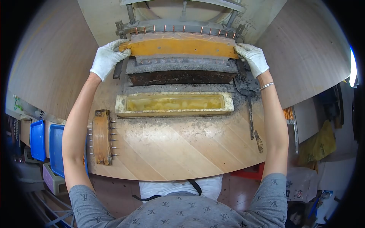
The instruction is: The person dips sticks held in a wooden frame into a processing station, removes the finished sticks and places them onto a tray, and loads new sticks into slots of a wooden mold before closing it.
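A long orange-brown board point(178, 47) spans the space between my two hands, in front of a row of copper-coloured pins point(173, 28). My left hand point(110, 57), in a white glove, pinches its left end between thumb and fingers. The board's right end is gripped by my right hand point(253, 57), also gloved in white. Just below the board stands a dark trough point(182, 78) with a grey, crusted top. Nearer to me is a pale rectangular tray point(121, 106) holding yellowish liquid.
On the left of the wooden table point(171, 152) lies a brown block point(102, 136) with metal pins along both sides. A dark metal rod point(251, 117) and a small worn tool point(259, 142) lie at right. Blue trays point(38, 140) stand beyond my left arm.
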`<move>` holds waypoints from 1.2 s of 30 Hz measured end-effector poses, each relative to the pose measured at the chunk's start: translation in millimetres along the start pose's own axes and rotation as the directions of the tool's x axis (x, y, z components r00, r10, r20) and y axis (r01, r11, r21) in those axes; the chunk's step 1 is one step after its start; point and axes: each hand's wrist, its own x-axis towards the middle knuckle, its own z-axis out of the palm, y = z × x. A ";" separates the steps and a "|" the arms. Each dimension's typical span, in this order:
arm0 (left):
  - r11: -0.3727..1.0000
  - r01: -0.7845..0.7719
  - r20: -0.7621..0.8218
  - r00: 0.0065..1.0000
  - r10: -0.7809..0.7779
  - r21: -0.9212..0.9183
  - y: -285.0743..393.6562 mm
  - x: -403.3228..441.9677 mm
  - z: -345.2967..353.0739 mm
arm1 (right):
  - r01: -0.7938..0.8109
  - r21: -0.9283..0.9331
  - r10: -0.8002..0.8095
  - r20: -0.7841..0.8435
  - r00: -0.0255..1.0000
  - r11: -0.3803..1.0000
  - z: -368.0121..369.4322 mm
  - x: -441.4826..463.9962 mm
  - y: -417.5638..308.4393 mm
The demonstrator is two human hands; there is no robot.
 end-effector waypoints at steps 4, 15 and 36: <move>0.999 0.033 0.017 0.999 -0.034 0.019 0.1 1.6 1.8 | -0.025 0.001 0.025 -0.006 1.000 1.000 -1.6 0.6 2.2; 0.999 0.051 0.014 0.999 -0.051 -0.015 5.6 -3.4 3.8 | 0.004 -0.037 -0.004 -0.006 1.000 0.999 -0.9 2.5 5.5; 0.997 0.034 0.049 0.998 -0.038 0.069 10.1 2.2 -0.4 | -0.018 -0.015 0.018 0.004 1.000 1.000 -2.2 4.4 3.6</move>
